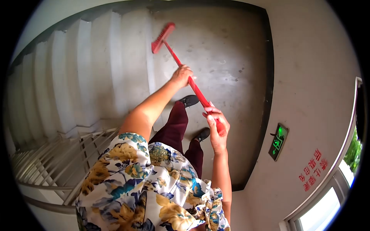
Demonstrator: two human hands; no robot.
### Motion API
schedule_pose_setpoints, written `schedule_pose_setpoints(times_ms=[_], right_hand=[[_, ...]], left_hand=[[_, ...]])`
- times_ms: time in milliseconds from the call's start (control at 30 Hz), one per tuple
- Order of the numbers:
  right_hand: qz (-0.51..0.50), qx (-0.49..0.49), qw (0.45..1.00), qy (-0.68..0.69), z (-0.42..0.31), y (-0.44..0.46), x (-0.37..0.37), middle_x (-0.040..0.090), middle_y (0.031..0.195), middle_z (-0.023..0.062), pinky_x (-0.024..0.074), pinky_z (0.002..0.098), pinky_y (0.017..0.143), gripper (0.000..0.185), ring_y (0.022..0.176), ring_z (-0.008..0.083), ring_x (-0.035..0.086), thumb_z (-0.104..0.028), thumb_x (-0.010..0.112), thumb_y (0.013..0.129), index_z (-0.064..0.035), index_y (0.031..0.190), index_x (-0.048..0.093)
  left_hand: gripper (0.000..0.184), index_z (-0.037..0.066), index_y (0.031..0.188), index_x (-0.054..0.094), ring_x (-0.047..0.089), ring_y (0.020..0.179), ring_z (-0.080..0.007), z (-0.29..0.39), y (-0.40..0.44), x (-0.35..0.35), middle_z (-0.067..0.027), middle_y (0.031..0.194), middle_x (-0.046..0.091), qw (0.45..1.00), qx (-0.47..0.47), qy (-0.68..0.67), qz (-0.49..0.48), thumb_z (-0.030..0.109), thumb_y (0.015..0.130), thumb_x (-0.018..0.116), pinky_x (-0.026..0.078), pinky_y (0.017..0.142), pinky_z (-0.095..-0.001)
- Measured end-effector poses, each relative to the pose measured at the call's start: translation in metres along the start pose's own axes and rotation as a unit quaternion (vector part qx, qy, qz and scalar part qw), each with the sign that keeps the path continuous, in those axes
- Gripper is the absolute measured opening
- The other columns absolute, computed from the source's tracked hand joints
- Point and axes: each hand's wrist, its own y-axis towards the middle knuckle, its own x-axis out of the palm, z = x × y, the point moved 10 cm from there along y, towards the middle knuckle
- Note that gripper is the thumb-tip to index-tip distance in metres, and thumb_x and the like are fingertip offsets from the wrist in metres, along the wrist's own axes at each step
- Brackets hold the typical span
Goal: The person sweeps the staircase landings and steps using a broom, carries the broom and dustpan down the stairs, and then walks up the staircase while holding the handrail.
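Clamping left hand (pixel 182 76) and right hand (pixel 217 124) on red broom (pixel 195 86); seemingly mid-sweep, with dark marks (pixel 241 70) on landing (pixel 235 102) yet to clear.

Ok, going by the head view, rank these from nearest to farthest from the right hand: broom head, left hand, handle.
From the right hand:
1. Handle: nearest, in the hand's own grip.
2. Left hand: farther along the handle, toward the broom head.
3. Broom head: farthest, at the handle's far end, beyond the left hand.
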Motion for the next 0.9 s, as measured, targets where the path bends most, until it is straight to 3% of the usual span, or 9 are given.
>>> schedule_pose_setpoints(times_ms=[33, 133, 267, 300, 467, 667, 733, 800, 900], right_hand=[[0.046, 0.034, 0.998, 0.024, -0.003, -0.009, -0.008, 0.06, 0.102, 0.0119, 0.032, 0.0416, 0.1, 0.011, 0.12, 0.0326, 0.044, -0.007, 0.056, 0.086, 0.0004, 0.078, 0.055], [0.087, 0.084, 0.99, 0.075, -0.033, -0.011, -0.031, 0.06, 0.102, 0.0115, 0.0321, 0.045, 0.102, 0.01, 0.118, 0.0325, 0.046, -0.007, 0.056, 0.086, -0.0002, 0.078, 0.057], [0.074, 0.076, 0.994, 0.038, -0.028, -0.026, -0.039, 0.061, 0.097, 0.0124, 0.0423, 0.0424, 0.094, 0.012, 0.115, 0.0321, 0.048, -0.006, 0.057, 0.086, 0.0003, 0.075, 0.057], [0.062, 0.07, 0.995, 0.028, -0.02, -0.03, -0.037, 0.059, 0.1, 0.0128, 0.0516, 0.0411, 0.082, 0.014, 0.117, 0.0327, 0.046, -0.009, 0.055, 0.087, -0.0004, 0.076, 0.058], [0.039, 0.099, 0.994, 0.033, -0.013, -0.044, -0.033, 0.059, 0.099, 0.0129, 0.0523, 0.041, 0.08, 0.016, 0.116, 0.0341, 0.047, -0.011, 0.055, 0.087, 0.0002, 0.076, 0.058], [0.115, 0.073, 0.989, -0.057, -0.063, -0.089, -0.094, 0.061, 0.095, 0.0171, 0.0542, 0.0422, 0.076, 0.013, 0.109, 0.0384, 0.052, -0.005, 0.053, 0.086, 0.0019, 0.076, 0.058], [0.2, 0.046, 0.975, -0.087, -0.104, -0.111, -0.124, 0.062, 0.085, 0.0177, 0.0557, 0.0431, 0.07, 0.014, 0.102, 0.0399, 0.057, -0.007, 0.053, 0.082, 0.0008, 0.071, 0.056], [0.201, 0.004, 0.974, -0.103, -0.136, -0.124, -0.14, 0.061, 0.082, 0.0176, 0.0559, 0.0437, 0.068, 0.015, 0.099, 0.0409, 0.058, -0.009, 0.052, 0.081, 0.0001, 0.068, 0.054], [0.204, -0.036, 0.972, -0.11, -0.152, -0.127, -0.141, 0.061, 0.077, 0.0177, 0.0561, 0.0447, 0.064, 0.018, 0.096, 0.0429, 0.059, -0.012, 0.053, 0.078, -0.0012, 0.064, 0.05]], left_hand=[[0.027, 0.008, 0.057, 0.056, 0.053, 0.078, -0.0271, 0.007, -0.008, 0.011, -0.0088, 0.068, 0.057, 0.999, -0.02, 0.014, -0.031, 0.026, 0.073, 0.066, 0.042, 0.079, -0.0372], [0.023, 0.009, 0.059, 0.06, 0.053, 0.083, -0.025, 0.035, 0.011, 0.002, -0.0073, 0.07, 0.059, 0.996, -0.048, 0.037, -0.058, 0.027, 0.074, 0.065, 0.04, 0.084, -0.0362], [0.026, 0.008, 0.055, 0.054, 0.052, 0.076, -0.0269, 0.048, -0.018, 0.014, -0.0082, 0.066, 0.055, 0.997, -0.042, 0.037, -0.046, 0.022, 0.072, 0.066, 0.041, 0.077, -0.0367], [0.025, 0.008, 0.055, 0.054, 0.052, 0.075, -0.0272, 0.048, -0.027, 0.015, -0.0084, 0.067, 0.055, 0.998, -0.037, 0.02, -0.037, 0.021, 0.072, 0.066, 0.041, 0.076, -0.0374], [0.023, 0.007, 0.061, 0.061, 0.053, 0.081, -0.0276, 0.042, -0.073, 0.038, -0.008, 0.072, 0.06, 0.993, -0.103, 0.019, -0.06, 0.025, 0.075, 0.063, 0.04, 0.08, -0.0398], [0.013, 0.015, 0.06, 0.061, 0.057, 0.075, -0.0274, 0.142, -0.064, 0.094, -0.0054, 0.069, 0.06, 0.99, 0.007, -0.13, -0.047, 0.023, 0.06, 0.071, 0.042, 0.076, -0.0393], [0.015, 0.012, 0.058, 0.059, 0.058, 0.073, -0.028, 0.201, -0.044, 0.103, -0.0075, 0.066, 0.06, 0.979, 0.025, -0.146, -0.137, 0.023, 0.062, 0.069, 0.042, 0.074, -0.039], [0.026, 0.009, 0.054, 0.053, 0.056, 0.066, -0.03, 0.242, -0.025, 0.071, -0.0108, 0.059, 0.055, 0.975, 0.042, -0.189, -0.11, 0.023, 0.073, 0.063, 0.042, 0.07, -0.0407], [0.029, 0.008, 0.052, 0.052, 0.056, 0.066, -0.0298, 0.25, -0.016, 0.051, -0.0109, 0.058, 0.055, 0.975, 0.044, -0.191, -0.103, 0.023, 0.074, 0.062, 0.041, 0.069, -0.0406]])
